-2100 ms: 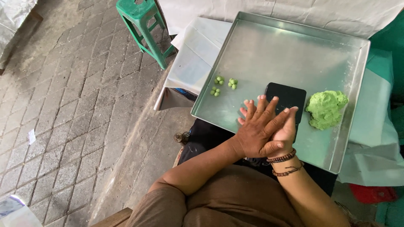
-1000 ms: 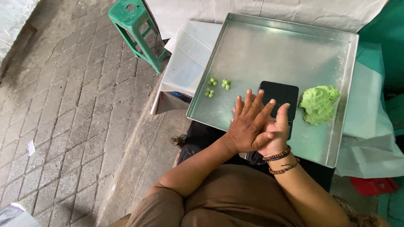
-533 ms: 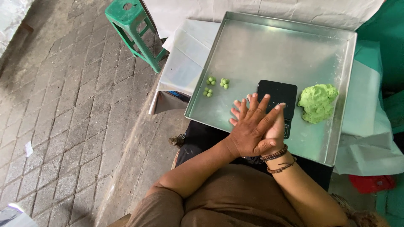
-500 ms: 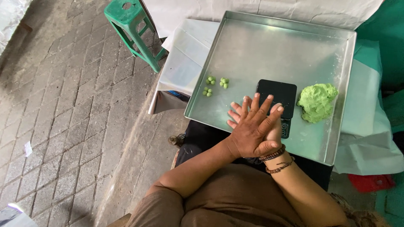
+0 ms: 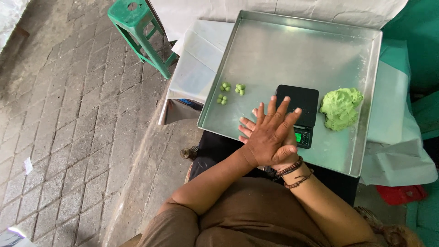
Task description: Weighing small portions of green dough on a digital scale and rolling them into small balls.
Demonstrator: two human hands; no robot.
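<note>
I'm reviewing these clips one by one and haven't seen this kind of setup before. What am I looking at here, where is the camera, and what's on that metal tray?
There is no machine here: a person works with bare hands, filmed by a camera worn on the head, looking straight down. The left hand lies palm-down on top of the right hand, pressed together above the near edge of a large metal tray. Whether anything sits between the palms is hidden. On the tray lie a lump of green dough, a small black scale and three clusters of tiny green balls. A green stool stands on the paved ground to the left.
</note>
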